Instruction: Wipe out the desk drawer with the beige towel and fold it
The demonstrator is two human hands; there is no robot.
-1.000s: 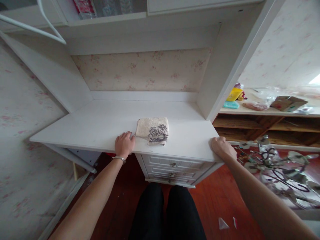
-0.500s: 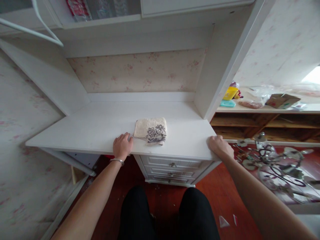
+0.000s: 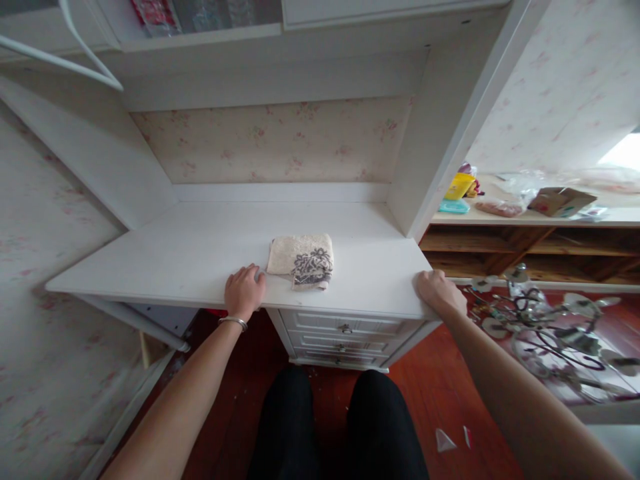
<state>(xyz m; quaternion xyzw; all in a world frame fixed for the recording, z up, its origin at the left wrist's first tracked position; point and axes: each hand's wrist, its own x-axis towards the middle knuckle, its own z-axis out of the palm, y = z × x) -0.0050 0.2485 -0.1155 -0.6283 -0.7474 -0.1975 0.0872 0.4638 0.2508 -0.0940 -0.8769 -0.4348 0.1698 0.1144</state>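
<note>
My left hand (image 3: 245, 292) grips the front edge of a white desk (image 3: 200, 243), its fingers bent over the top just left of a folded towel. A silvery bangle (image 3: 233, 322) sits on that wrist. The cream towel (image 3: 303, 260), with a dark grey flower pattern, lies flat on the desktop, not held by either hand. Over at the desk's right front corner, my right hand (image 3: 441, 291) is closed around the edge; its fingertips are partly hidden.
Under the desktop stands a white drawer unit (image 3: 345, 337). On the right, a chandelier (image 3: 555, 327) lies low beside a wooden shelf (image 3: 475, 243) bearing a yellow container (image 3: 459, 186) and a cardboard box (image 3: 563, 201). A white hutch (image 3: 280, 73) overhangs the desk.
My knees have drawn closer together and the view has shifted very slightly. Both hands keep their places on the desk edge, and the towel has not moved.
</note>
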